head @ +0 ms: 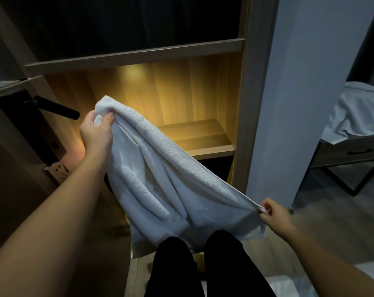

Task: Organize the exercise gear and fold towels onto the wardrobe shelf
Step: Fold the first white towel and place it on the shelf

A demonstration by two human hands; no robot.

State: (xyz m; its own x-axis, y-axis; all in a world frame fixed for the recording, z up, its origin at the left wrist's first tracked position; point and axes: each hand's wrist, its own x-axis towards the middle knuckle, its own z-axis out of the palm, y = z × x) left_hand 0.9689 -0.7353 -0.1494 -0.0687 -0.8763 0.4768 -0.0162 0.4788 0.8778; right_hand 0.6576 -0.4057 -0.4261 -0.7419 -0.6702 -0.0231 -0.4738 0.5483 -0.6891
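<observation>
Head view, looking down from the person's own eyes. A white towel [160, 185] is stretched in the air in front of an open wardrobe, running on a slant from 10 o'clock down to 4 o'clock. It sags in loose folds between the two hands.

The left hand [97, 130], at 9 o'clock, is the higher one. Its grip is closed around a bunched corner of the towel, with the thumb pressed over the cloth. The right hand [277, 215], at 4 o'clock, is lower, and its grip pinches the opposite corner between fingertips and thumb. Both forearms are bare.

The towel's lower edge hangs over the person's black-trousered legs [203, 266] at 6 o'clock.

Behind the towel, at 1 o'clock from its middle, is the wardrobe shelf [203, 136], pale wood under warm yellow light. The towel hangs in front of it and does not rest on it. Above, at 12 o'clock, a shelf board [134, 54] has a dark compartment over it.

At 9 o'clock, a door edge carries a black lever handle [57, 109].

At 3 o'clock, past a blue-grey wall [289, 103], a grey tabletop [340, 151] with a drawer front has rumpled white cloth [357, 112] draped over it.

Wooden floor [331, 221] shows at 4 o'clock.
</observation>
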